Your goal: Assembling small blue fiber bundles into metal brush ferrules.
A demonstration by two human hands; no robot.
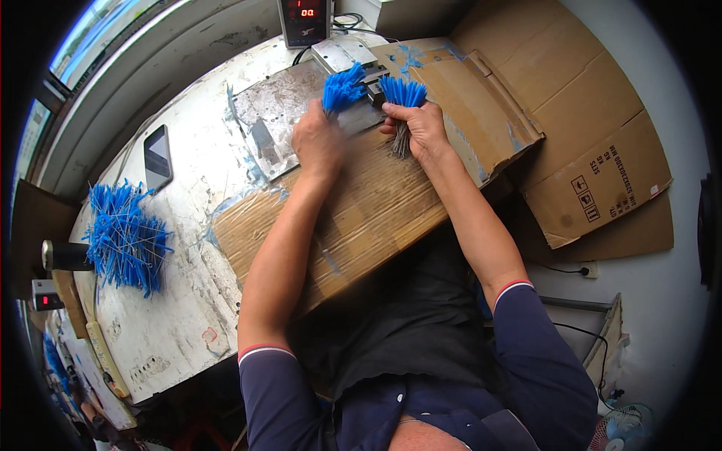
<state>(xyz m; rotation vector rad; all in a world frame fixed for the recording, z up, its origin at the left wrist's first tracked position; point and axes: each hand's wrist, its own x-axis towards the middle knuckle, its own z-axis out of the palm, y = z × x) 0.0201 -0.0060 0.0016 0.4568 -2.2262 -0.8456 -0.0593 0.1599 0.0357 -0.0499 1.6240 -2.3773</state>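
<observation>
we've got both hands up at the 12 o'clock end of the bench, each closed on its own bunch of blue-tipped wire pieces. left hand (317, 143) is fisted round the left bunch (343, 87), blue ends fanned upward. right hand (420, 129) grips the right bunch (402, 94) mid-length, blue tips up, bare grey ends hanging out below the palm at 6 o'clock. likely held tips-level so the ends line up, but that's our read.

both bunches sit right at the small metal fixture (353, 59), which is on the grey metal plate (282, 113); we can't tell whether the tips touch it. left hand is a bit motion-blurred.

forearms rest over the flattened cardboard sheet (361, 218) covering the white workbench (180, 301), probably as padding.

stock: loose pile of the same blue wire pieces (124, 240) lies at 9 o'clock, well apart from the hands, straight on the bench, not in any bin. no tray or box holding parts in view.

other bits:
- dark phone (158, 158) at 10 o'clock, flat on the bench, near the pile.
- digital readout with red digits (304, 19) at 12 o'clock behind the fixture.
- opened cardboard carton (571, 128), flattened, at 2 o'clock; nothing visible inside.
</observation>
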